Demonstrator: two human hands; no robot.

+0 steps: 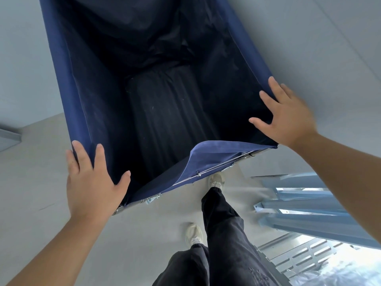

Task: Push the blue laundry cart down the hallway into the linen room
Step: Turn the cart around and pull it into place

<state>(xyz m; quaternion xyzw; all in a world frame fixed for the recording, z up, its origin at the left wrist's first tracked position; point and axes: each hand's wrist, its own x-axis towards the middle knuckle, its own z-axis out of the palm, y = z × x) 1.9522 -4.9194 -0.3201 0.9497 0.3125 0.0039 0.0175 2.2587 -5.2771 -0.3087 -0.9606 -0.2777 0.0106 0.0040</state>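
While both bare hands rest on its near corners, the blue laundry cart (68,83) fills the upper and middle part of the frame, its long fabric sides running up toward the top edge. The left hand (92,182), at lower left, lies over the near left corner of the rim, fingers spread across the cloth edge and thumb pointing inward over the dark inside; it presses on the rim rather than closing tight round it. The right hand (288,118), at right of centre, sits on the near right corner in the same way, fingers fanned wide over the fabric and thumb reaching into the opening. Inside the cart hangs a dark liner (165,112) in folds. Along the near edge the blue cloth has slipped down and folded over, baring a thin metal rod (216,167) of the frame. Below, the person's dark trouser legs (222,223) and pale shoes (193,234) stand on a light grey floor (37,182). At lower right lie pale blue metal bars (305,215) beside a slotted metal panel (305,256).
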